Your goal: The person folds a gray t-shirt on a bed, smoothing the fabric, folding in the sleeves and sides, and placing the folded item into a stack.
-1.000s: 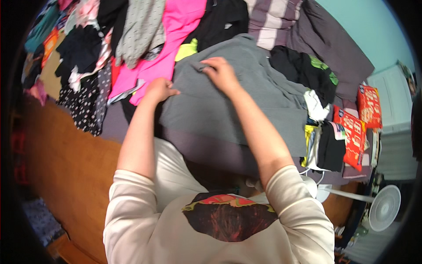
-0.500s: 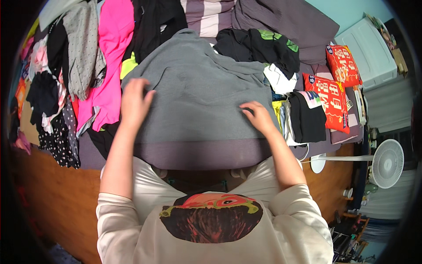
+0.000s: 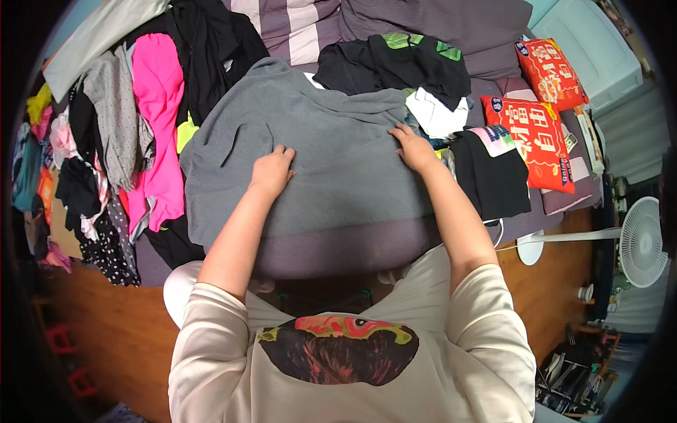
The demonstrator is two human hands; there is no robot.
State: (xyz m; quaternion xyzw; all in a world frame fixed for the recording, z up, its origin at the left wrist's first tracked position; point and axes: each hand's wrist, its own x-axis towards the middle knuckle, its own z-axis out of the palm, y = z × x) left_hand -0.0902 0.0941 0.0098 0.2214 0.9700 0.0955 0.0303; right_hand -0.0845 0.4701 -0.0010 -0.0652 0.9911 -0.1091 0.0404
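A: Main item?
B: Gray garment (image 3: 331, 183), spread wide over the front of the purple-gray sofa seat (image 3: 338, 255), sleeve-like fold at its upper left. Exact cut, can't tell.
A: Left hand (image 3: 273, 171)?
B: On the gray garment, around its middle. Fingers extended, palm down, hand open.
A: Right hand (image 3: 416, 150)?
B: At the garment's right edge, thumb and fingers apart, so open too (whether the fingertips press the cloth, can't tell).
A: Right side?
B: White cloth (image 3: 436, 114) just beyond the right hand, folded black garment (image 3: 493, 183) beside the forearm, pale printed patch on top. Two red snack bags, the near one (image 3: 537, 144) just past the folded garment, the far one (image 3: 553, 74) behind it. Black garment with green patches (image 3: 384, 70) behind the gray one. White fan (image 3: 642, 241) farther right.
A: Left side?
B: Hot-pink garment (image 3: 159, 99) near the gray one, yellow-green cloth (image 3: 185, 134) between. Then gray dotted garment (image 3: 113, 116), and black polka-dot garment (image 3: 106, 248) hanging over the sofa edge.
A: Back?
B: Striped cushion (image 3: 302, 32), black clothing (image 3: 215, 60) to its left.
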